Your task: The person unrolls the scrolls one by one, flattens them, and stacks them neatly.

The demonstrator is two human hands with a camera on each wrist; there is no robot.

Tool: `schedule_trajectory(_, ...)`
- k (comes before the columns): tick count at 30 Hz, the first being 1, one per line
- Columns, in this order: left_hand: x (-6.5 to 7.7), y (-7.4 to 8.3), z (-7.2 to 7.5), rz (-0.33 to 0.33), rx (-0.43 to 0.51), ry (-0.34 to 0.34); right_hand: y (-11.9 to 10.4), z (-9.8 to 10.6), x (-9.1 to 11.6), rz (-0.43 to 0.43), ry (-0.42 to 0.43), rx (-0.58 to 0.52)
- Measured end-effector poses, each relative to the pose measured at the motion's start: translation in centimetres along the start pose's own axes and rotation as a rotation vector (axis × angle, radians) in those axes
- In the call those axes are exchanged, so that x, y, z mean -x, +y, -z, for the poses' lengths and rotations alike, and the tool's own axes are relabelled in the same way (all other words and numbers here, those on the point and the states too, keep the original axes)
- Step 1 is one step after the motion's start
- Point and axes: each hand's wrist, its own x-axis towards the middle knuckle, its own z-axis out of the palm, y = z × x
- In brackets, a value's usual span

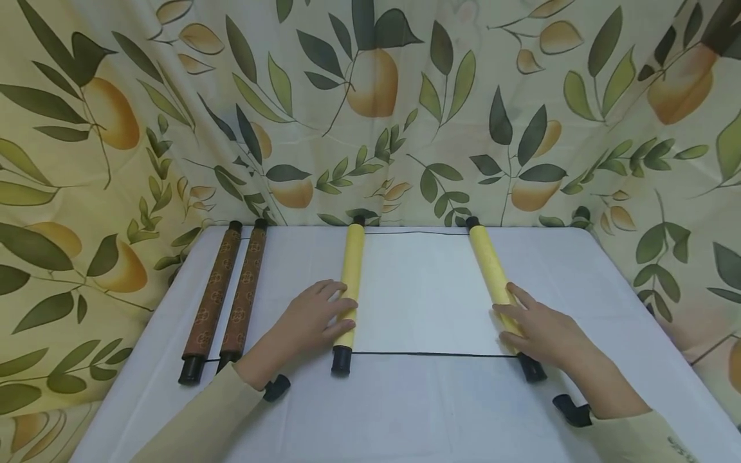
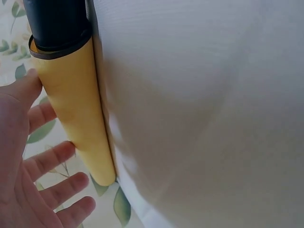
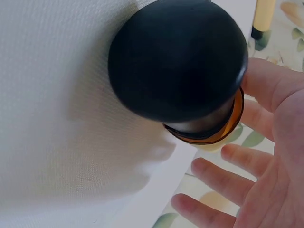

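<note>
A yellow-backed hanging scroll lies partly unrolled, its white sheet (image 1: 425, 289) stretched between two yellow rolls with black end knobs. My left hand (image 1: 315, 315) rests its fingertips on the left roll (image 1: 350, 270); the left wrist view shows the thumb at this yellow roll (image 2: 73, 104) near its black knob (image 2: 59, 21), the other fingers spread loosely. On the far side, my right hand (image 1: 547, 334) touches the right roll (image 1: 489, 257) with its fingers extended. In the right wrist view, a large black knob (image 3: 178, 61) hides most of the roll beside the spread fingers (image 3: 223, 183).
A brown patterned scroll, with its left roll (image 1: 211, 296) and right roll (image 1: 246, 296) close together, lies on the left of the white-covered table (image 1: 428, 418). Behind the table hangs a leaf-and-fruit print curtain (image 1: 370, 148). Black wrist cameras show under both wrists.
</note>
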Motion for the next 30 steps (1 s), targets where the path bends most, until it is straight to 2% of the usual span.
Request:
schedule_trajectory(12,0.71,-0.4,0.24,0.011,-0.004,0.021,-0.02,0.12,-0.05,-0.009,-0.023,0.031)
schedule_trajectory(20,0.98,-0.33,0.17,0.049,0.0,-0.022,0.2,-0.06,-0.01,-0.023,-0.027,0.017)
schedule_trajectory(30,0.8,-0.73,-0.12,0.03,-0.034,0.012,0.62,-0.25,0.07,-0.02,-0.012,0.008)
